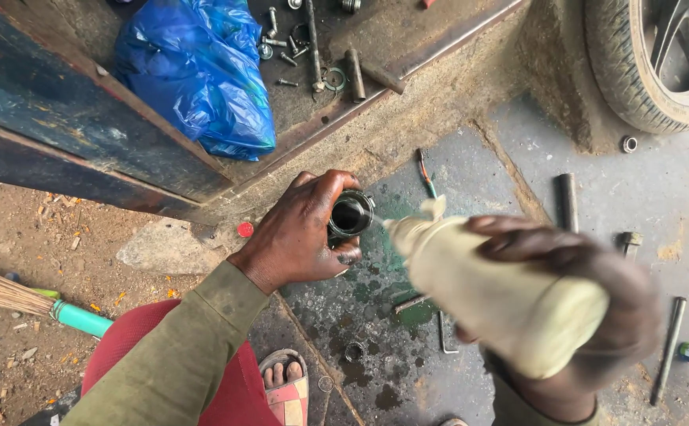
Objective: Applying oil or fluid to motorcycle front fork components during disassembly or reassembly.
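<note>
My left hand (pixel 301 233) grips a dark, hollow cylindrical metal part (pixel 350 214), its open end facing up. My right hand (pixel 589 308) holds a cream plastic squeeze bottle (pixel 494 288), tilted so its nozzle tip points at the rim of the cylinder. The bottle and right hand are blurred. Both hands are greasy. The olive sleeve of my left arm runs down to the lower left over red trousers.
Oily concrete floor with a green stain (pixel 392 260) lies below. Metal rods (pixel 567 201), an L-shaped key (pixel 445 335) and a small ring (pixel 354 351) lie around. A blue plastic bag (pixel 199 71), bolts (pixel 281 47), a tyre (pixel 652 63), a broom (pixel 37 300) and my sandalled foot (pixel 285 386) are nearby.
</note>
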